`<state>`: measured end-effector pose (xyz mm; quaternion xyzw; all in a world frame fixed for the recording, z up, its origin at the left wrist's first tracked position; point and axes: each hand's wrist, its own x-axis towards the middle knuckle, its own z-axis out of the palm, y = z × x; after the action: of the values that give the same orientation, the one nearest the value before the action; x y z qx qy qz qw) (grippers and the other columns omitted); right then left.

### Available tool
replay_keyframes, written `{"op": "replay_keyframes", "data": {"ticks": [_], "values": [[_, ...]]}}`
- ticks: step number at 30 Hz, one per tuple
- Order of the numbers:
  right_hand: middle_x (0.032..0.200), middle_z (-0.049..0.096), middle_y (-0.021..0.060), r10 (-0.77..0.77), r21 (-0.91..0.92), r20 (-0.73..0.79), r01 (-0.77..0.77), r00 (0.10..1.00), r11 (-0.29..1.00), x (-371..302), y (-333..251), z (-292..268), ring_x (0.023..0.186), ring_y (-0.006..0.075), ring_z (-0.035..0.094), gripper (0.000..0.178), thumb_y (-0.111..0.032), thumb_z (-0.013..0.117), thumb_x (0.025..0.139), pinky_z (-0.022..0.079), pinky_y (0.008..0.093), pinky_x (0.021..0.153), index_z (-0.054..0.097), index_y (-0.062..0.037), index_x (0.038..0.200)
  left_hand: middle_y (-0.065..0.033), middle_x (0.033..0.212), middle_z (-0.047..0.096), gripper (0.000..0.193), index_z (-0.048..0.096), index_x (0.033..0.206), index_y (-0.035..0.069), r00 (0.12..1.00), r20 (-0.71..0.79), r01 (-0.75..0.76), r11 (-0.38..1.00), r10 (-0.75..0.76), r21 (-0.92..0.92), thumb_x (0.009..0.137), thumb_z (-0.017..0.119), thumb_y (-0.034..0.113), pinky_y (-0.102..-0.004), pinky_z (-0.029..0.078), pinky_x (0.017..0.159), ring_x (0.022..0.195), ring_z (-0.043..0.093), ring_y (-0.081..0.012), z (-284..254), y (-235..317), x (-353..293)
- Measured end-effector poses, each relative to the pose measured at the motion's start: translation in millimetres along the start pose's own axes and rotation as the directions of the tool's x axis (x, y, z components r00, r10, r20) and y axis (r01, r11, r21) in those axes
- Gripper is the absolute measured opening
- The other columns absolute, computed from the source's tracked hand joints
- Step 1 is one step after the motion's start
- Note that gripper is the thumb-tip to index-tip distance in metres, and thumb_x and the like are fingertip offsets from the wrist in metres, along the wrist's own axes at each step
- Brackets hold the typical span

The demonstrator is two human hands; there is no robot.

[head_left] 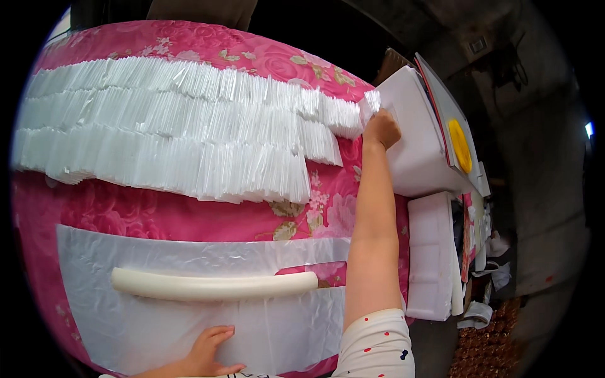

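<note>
Left hand (211,353): flat, palm down, fingers spread loosely, pressing on the clear plastic sheet (157,315) at the near table edge; gripping nothing.
White foam tube (214,285): lying crosswise on the sheet, just beyond the left hand, apart from it.
Pink floral cloth (189,214): covering the table under everything.
Right arm: stretched far forward, elbow straight, short dotted sleeve (375,343) near the camera.
Right hand (380,129): fingers pinched on a small stack of clear bags (369,104) at the far right end of the fanned bag rows (170,126).
White foam blocks (416,145): just right of the hand.

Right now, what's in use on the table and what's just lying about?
In use: right hand gripping the end of the white bag rows; left hand flat on the plastic sheet; foam tube on it.
Lying about: foam blocks, yellow disc.
</note>
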<state>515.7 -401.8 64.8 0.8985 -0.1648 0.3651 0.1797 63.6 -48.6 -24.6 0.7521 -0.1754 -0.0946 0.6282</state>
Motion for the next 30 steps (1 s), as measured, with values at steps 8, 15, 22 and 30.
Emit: {"op": "replay_keyframes", "data": {"ticks": [8, 15, 22, 30], "values": [[0.089, 0.067, 0.0121, 0.295, 0.224, 0.373, -0.394, 0.88, 0.892, -17.5, -6.6, 10.0, 0.083, 0.031, 0.065, 0.021, -0.025, 0.063, 0.08, 0.051, 0.0414, 0.069, 0.065, -0.0056, 0.088, -0.0198, 0.119, 0.05, 0.077, 0.044, 0.123, 0.004, 0.999, -0.004, -0.043, 0.999, 0.043, 0.003, 0.057, 0.081, 0.018, -0.0433, 0.039, 0.094, 0.111, 0.047, -0.037, -0.1, -1.2, 4.7], [0.104, 0.062, 0.0222, 0.236, 0.233, 0.574, -0.433, 0.784, 0.871, -22.8, -4.0, 26.7, 0.097, 0.0361, 0.059, 0.044, -0.04, 0.054, 0.083, 0.047, 0.045, 0.079, 0.063, 0.0028, 0.093, -0.0196, 0.121, 0.049, 0.073, 0.047, 0.122, 0.005, 0.999, -0.011, -0.053, 0.998, 0.053, -0.024, 0.059, 0.08, 0.016, -0.0423, 0.04, 0.094, 0.112, 0.047, -0.036, -1.7, 0.0, 6.8], [0.119, 0.047, 0.0319, 0.159, 0.406, 0.487, -0.384, 0.859, 0.829, -28.1, -21.7, 2.8, 0.113, 0.0433, 0.044, 0.062, -0.039, 0.045, 0.088, 0.031, 0.0448, 0.1, 0.045, 0.0155, 0.117, -0.0196, 0.12, 0.049, 0.069, 0.048, 0.122, 0.005, 1.0, -0.015, -0.002, 1.0, 0.002, -0.012, 0.06, 0.078, 0.012, -0.042, 0.04, 0.094, 0.112, 0.047, -0.0362, -1.7, 3.3, 6.7], [0.136, 0.023, 0.0329, 0.287, 0.607, 0.288, -0.406, 0.914, 0.683, -57.8, -33.3, 51.6, 0.126, 0.0441, 0.026, 0.068, -0.032, 0.049, 0.086, 0.023, 0.0467, 0.105, 0.024, 0.0119, 0.131, -0.019, 0.12, 0.048, 0.068, 0.048, 0.121, 0.005, 1.0, 0.004, -0.01, 1.0, 0.01, 0.007, 0.06, 0.076, 0.01, -0.042, 0.038, 0.096, 0.112, 0.047, -0.0359, -2.6, 4.6, 8.7]]}}
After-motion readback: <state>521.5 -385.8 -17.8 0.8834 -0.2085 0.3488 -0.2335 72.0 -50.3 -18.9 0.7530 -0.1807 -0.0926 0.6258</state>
